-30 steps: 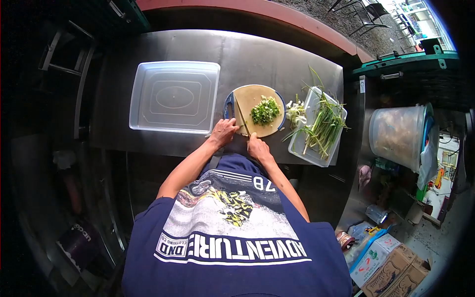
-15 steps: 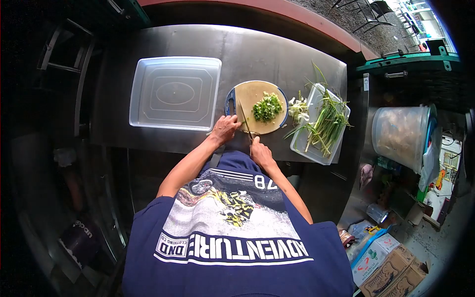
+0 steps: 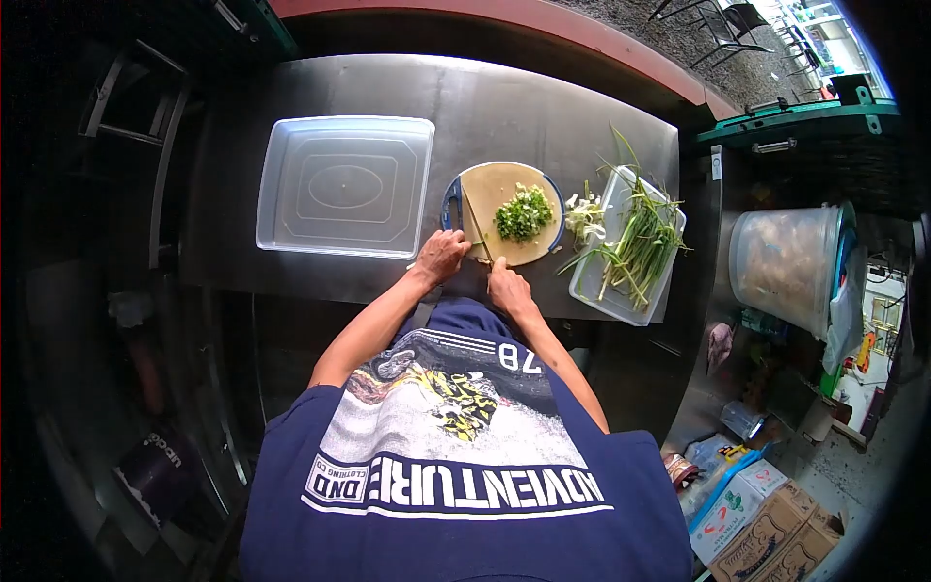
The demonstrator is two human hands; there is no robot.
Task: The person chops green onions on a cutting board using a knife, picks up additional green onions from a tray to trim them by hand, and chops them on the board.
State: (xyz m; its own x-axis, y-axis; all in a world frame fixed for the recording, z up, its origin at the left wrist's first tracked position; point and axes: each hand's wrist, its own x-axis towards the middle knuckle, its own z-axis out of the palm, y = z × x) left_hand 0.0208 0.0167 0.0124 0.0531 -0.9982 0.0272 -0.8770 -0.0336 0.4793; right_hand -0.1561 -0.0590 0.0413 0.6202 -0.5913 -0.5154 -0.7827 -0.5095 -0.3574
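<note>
My right hand is wrapped round the handle of a knife, whose blade lies across the left part of a round cutting board. My left hand is at the board's lower left edge, fingers pressed together next to the blade; a small bit of green shows at its fingertips. Chopped green onion is heaped on the right half of the board. Beside the board are some white onion ends, and long green onions lie across a clear tray.
A large translucent plastic container sits at the left on the steel table. To the right stand a big tub and, lower down, cardboard boxes. Chairs appear beyond the reddish ledge.
The view has shifted slightly. Both hands keep nearly the same places at the board, with small movements of the knife and my right hand.
</note>
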